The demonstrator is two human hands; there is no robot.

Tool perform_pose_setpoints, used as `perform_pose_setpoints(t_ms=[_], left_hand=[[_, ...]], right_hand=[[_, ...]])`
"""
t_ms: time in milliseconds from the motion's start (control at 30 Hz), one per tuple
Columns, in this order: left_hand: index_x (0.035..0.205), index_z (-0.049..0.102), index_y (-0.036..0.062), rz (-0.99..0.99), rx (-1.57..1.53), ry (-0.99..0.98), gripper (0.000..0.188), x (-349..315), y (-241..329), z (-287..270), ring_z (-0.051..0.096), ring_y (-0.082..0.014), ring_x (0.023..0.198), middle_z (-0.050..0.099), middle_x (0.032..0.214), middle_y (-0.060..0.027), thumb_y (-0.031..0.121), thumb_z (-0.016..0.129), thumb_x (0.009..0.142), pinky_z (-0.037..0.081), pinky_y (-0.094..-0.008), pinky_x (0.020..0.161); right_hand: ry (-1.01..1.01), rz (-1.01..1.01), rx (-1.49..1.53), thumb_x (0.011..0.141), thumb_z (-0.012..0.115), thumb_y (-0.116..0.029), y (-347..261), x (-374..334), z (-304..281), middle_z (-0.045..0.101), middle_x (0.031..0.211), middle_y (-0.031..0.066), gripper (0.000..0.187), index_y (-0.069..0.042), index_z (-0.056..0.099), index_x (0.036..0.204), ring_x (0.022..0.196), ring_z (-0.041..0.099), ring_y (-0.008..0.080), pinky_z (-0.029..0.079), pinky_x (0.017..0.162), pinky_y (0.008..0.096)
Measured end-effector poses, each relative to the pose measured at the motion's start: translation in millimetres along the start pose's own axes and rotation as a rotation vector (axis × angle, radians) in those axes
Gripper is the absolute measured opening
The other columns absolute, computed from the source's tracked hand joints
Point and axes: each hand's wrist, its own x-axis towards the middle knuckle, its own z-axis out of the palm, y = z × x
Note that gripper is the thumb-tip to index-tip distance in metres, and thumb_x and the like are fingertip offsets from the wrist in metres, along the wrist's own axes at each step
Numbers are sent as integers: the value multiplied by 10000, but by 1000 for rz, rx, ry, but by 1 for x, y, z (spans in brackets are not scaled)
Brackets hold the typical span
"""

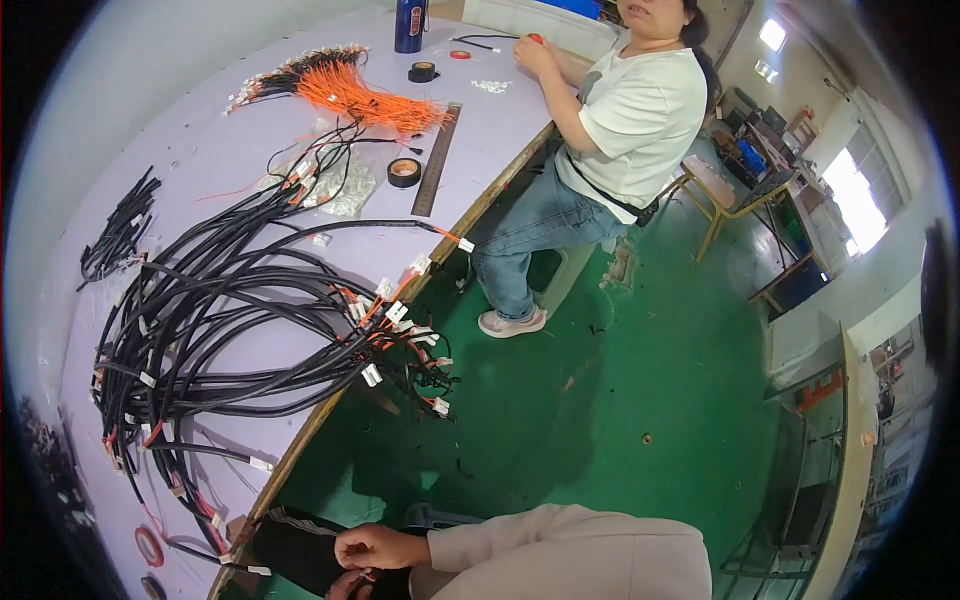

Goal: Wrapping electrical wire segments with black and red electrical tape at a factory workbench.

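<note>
At the lower edge of the view, a person's two bare hands are close together above dark striped trousers, beside the wooden edge of a pale lavender table. The right hand, at the end of a beige sleeve, has its fingers bent and drawn in narrowly. The left hand is just below it, partly cut off by the frame. A tiny dark and reddish piece shows between the hands; it is too small to identify, and I cannot tell which hand grips it.

Up and to the left of the hands, a large looped bundle of black sheathed cables with white plastic connectors lies on the table. Many of its ends hang over the edge; its lowest white-tipped end is near the hands, apart from them. Left of that end lies a red ring of tape.

Farther up the table are a clear plastic bag, a black roll of tape, a long metal ruler and a fan of thin orange wires. Across the corner, a co-worker in a white T-shirt sits at the table.
</note>
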Motion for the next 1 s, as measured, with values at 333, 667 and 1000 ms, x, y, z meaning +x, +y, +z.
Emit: perform_pose_setpoints(t_ms=[333,667,1000], left_hand=[[1000,629,13,121,150,47,240,3,17,-3,612,-192,745,641,875,-114,-75,581,781,508,-279,648],[904,634,17,-32,-146,103,97,0,31,-3,556,-113,692,631,794,-46,78,579,852,446,-236,614],[892,627,20,-36,-272,39,91,-5,38,-12,540,-111,708,621,819,-38,88,579,855,441,-232,657]], right_hand=[[33,-56,-122,898,542,-125,-2,-8,4,551,776,35,106,-36,530,842,699,502,123,413,641,294],[53,-74,-144,902,540,-146,-7,-4,10,530,769,23,125,-26,528,870,705,491,110,412,647,266],[186,-81,-136,878,557,-116,-3,-12,28,525,721,26,128,-1,520,837,654,468,108,409,611,269]])
